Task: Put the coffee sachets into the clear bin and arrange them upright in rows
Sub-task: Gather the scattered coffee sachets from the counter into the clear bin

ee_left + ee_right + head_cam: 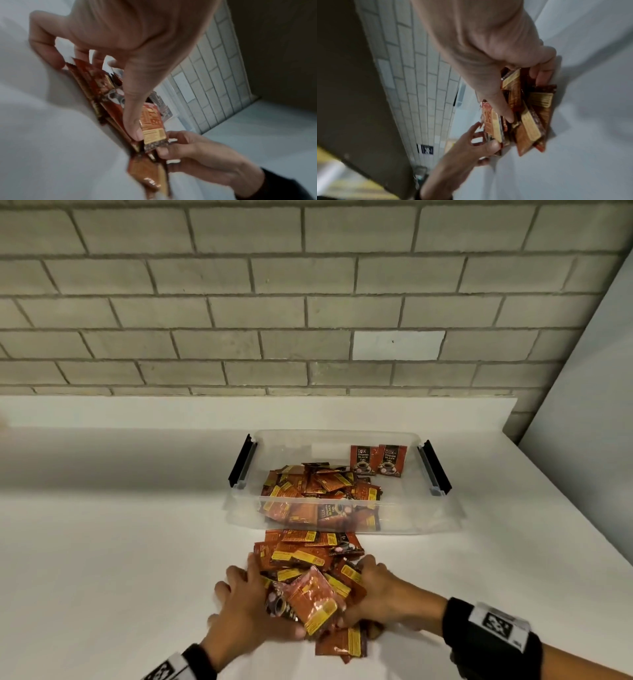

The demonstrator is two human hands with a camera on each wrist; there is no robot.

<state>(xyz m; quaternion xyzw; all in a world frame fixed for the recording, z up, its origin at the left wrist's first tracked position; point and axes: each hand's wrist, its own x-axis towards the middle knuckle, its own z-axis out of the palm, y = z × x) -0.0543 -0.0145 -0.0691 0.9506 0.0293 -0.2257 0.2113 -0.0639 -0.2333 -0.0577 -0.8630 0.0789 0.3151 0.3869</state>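
A heap of red-brown coffee sachets [308, 556] lies on the white table in front of the clear bin [414, 508]. My left hand [246, 601] and right hand [373, 590] clasp the near part of the heap from both sides, fingers curled round it. One sachet [313, 601] stands tilted up between them. In the left wrist view my left hand [102, 88] holds sachets, its thumb pressing one sachet [152, 121]. In the right wrist view my right hand [525, 97] grips several sachets [530, 121]. Two sachets [376, 460] stand upright at the bin's back right; a loose pile [318, 487] fills its left half.
The bin has black latch handles [243, 460] at both ends. A grey brick wall [308, 302] rises behind the table. A pale panel [589, 405] closes off the right side. Bare white tabletop [120, 542] spreads to the left.
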